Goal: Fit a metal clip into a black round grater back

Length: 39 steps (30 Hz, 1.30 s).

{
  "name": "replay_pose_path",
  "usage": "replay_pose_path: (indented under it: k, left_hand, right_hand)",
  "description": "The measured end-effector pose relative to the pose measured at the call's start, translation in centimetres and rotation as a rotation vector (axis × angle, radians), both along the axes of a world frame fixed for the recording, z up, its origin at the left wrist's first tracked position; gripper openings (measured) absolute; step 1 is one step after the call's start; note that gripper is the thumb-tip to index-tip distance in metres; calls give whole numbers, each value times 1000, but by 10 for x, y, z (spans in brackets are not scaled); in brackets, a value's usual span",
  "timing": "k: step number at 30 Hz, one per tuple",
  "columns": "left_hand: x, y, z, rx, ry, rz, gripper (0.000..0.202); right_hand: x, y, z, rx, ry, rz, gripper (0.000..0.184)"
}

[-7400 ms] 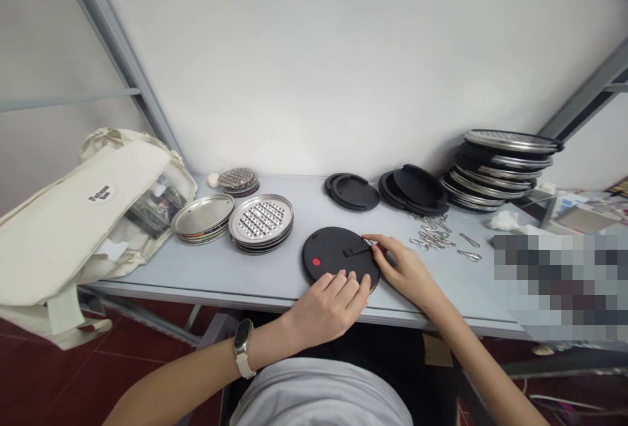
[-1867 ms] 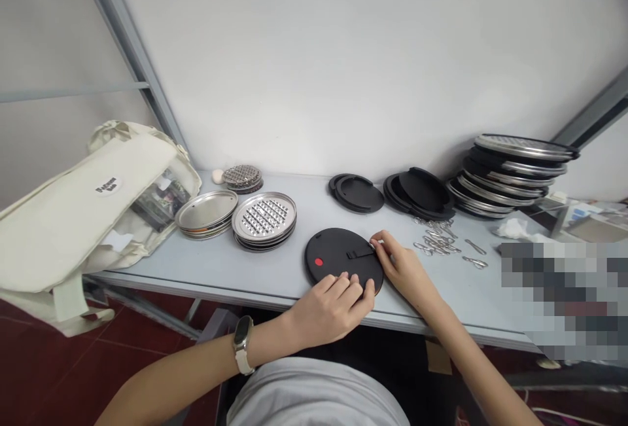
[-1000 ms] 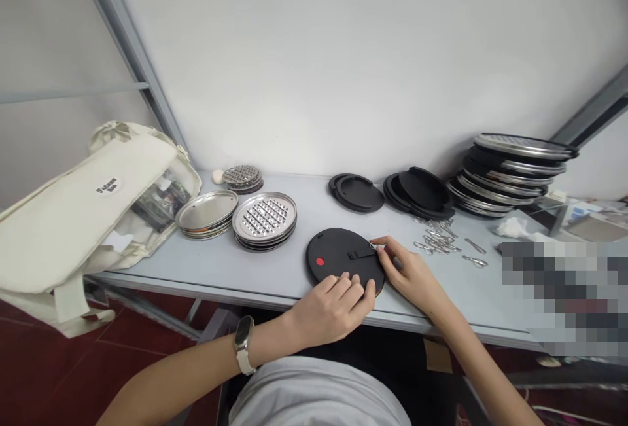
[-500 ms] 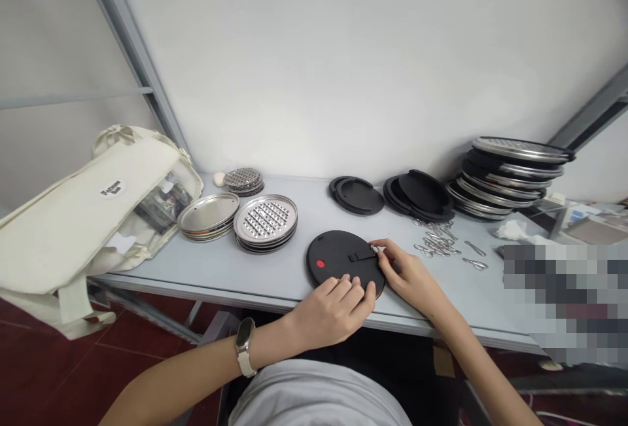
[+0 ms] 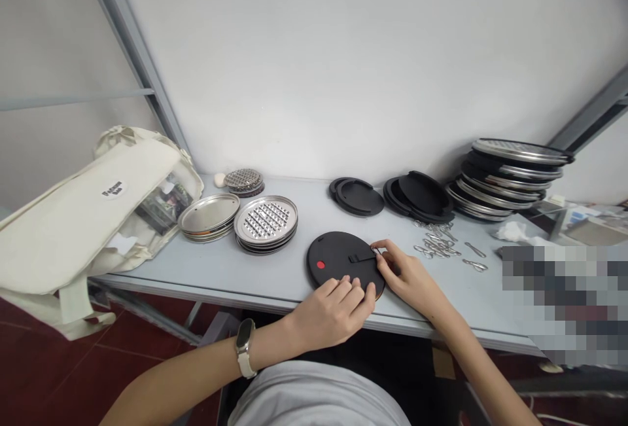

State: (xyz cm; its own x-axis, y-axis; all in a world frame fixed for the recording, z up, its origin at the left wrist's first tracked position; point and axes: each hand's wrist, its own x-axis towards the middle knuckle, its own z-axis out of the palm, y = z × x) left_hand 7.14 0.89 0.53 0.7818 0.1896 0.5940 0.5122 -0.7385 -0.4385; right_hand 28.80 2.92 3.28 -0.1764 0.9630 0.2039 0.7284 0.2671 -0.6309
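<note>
A round black disc (image 5: 338, 249) with a red dot and a narrow slot lies near the table's front edge. My left hand (image 5: 334, 311) is closed over its near rim, curled fingertips on top and the thumb out of sight. At the disc's right edge my right hand (image 5: 400, 274) pinches a small shiny metal clip (image 5: 375, 250) between thumb and fingers, at the outer end of the slot. The fingers partly cover the clip. Several similar looped metal clips (image 5: 436, 243) lie scattered to the right.
Behind the disc rest flat black discs (image 5: 360, 197) and deeper black lids (image 5: 424, 195). A tall stack of metal-and-black discs (image 5: 510, 180) leans at the right. Grater plates (image 5: 265, 220), plain metal plates (image 5: 209, 211) and smaller perforated discs (image 5: 243, 179) stand left, beside a cream bag (image 5: 88, 197).
My right fingers have shifted very slightly at the disc's edge, still pinching the metal clip. My left hand and the disc have stayed in place.
</note>
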Motion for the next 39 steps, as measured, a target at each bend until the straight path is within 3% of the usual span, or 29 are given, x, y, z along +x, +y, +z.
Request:
replay_pose_path:
  k: [39]
  left_hand:
    - [1, 0, -3, -3, 36, 35, 37]
  right_hand:
    - [-1, 1, 3, 29, -25, -25, 18]
